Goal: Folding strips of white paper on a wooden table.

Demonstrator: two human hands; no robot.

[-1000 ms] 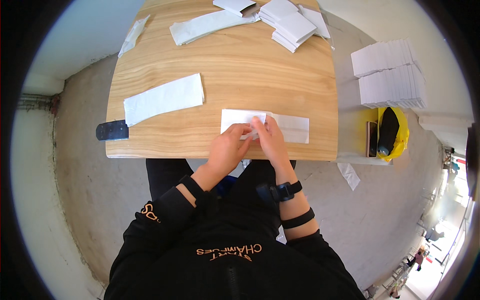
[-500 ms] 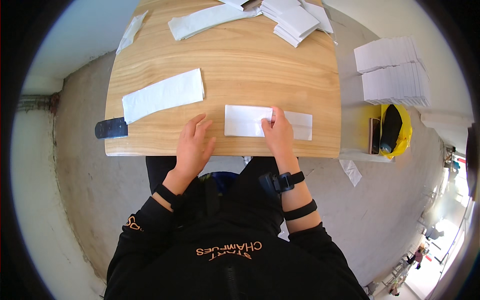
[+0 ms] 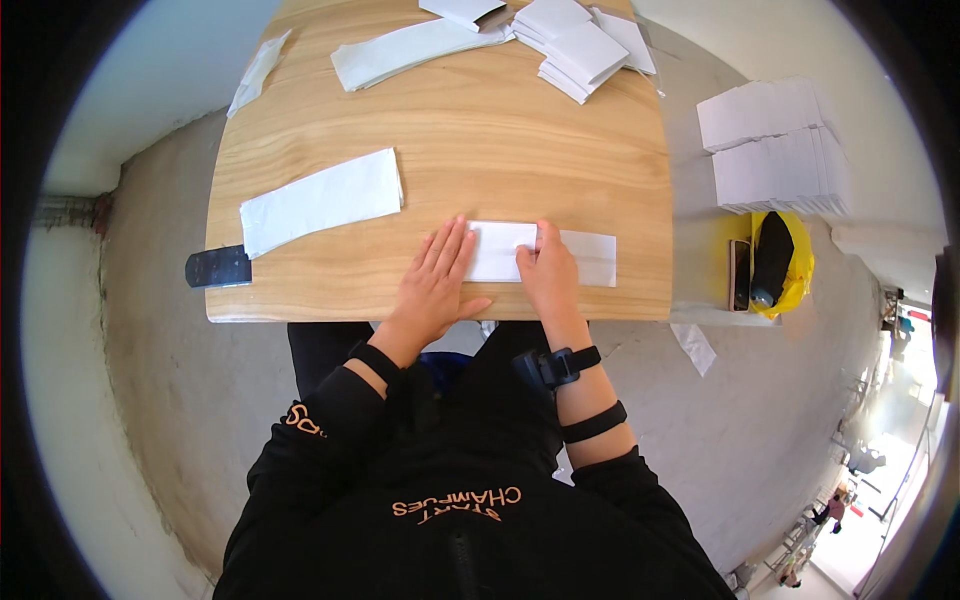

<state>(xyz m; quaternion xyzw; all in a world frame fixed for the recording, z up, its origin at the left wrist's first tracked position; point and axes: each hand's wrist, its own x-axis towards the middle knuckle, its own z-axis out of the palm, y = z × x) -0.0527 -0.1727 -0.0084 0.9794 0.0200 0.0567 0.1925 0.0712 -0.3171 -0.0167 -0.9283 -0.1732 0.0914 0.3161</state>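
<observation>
A white flat folded piece [image 3: 502,250], perhaps paper or thin card, lies near the front edge of the wooden table. Under or joined to its right end, a thinner pale strip [image 3: 590,262] runs on to the right; I cannot tell which. My left hand [image 3: 437,275] rests flat over the piece's left end, fingers stretched out. With thumb and bent fingers, my right hand [image 3: 548,268] grips the piece at its right end. Left of my hands, a stack of long white sheets [image 3: 322,202] lies at a slant.
A black remote-like object [image 3: 220,267] juts over the left edge. At the back are another long white stack [image 3: 400,55] and several white flat packets [image 3: 585,50]. On the right stand piled white packets [image 3: 770,165], a yellow bag [image 3: 800,270] and a phone [image 3: 739,275].
My left hand has moved right and come down onto the left end of the white piece. My right hand keeps its grip there. The whole view has shifted slightly.
</observation>
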